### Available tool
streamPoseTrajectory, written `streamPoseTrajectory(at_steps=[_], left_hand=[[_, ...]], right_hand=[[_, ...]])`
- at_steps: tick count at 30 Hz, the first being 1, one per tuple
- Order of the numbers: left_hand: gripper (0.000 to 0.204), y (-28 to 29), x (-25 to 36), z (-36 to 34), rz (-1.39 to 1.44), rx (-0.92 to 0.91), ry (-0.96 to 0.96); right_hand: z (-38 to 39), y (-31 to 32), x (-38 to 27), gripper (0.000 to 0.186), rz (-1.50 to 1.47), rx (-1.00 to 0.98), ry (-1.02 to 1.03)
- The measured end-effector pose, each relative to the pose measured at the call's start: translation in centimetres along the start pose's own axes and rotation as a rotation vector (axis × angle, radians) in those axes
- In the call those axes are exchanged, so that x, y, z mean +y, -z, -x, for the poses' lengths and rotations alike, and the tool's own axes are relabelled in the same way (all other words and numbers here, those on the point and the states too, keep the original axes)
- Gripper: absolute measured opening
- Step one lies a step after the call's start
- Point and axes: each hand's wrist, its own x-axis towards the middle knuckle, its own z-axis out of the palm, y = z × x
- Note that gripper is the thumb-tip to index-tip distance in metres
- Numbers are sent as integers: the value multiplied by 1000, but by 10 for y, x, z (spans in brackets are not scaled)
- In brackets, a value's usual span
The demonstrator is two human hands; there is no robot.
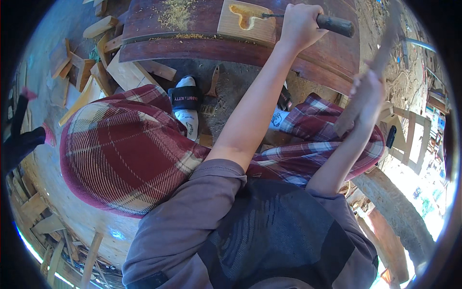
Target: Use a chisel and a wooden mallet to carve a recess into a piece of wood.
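Observation:
My left hand point(299, 28) is wrapped round a chisel with a round wooden handle point(336, 25). Its thin metal blade point(273, 15) points left, the tip at the edge of a carved hollow in a pale wooden block point(232, 26). The hollow is curved and branching, with a darker yellowish floor. To the right, my right hand point(369, 96) is closed on a long wooden stick point(385, 48), raised and tilted, smeared by motion. The stick is apart from the chisel handle.
The block lies on a dark reddish wooden bench point(192, 48) with a pile of wood shavings point(177, 14). Wood offcuts point(72, 62) heap up at the left. A flat paintbrush point(212, 83) lies on the ground near my foot point(186, 103). A plaid cloth point(125, 149) covers my legs.

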Motion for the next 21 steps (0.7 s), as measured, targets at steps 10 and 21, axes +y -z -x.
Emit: streamPoseTrajectory(at_steps=[10, 21], left_hand=[[18, -5, -4, 0, -26, -32, -10], [21, -38, -46, 7, -311, -112, -2]], right_hand=[[13, -14, -14, 34, -225, -24, 104], [10, -30, 1, 46, 237, 65, 2]])
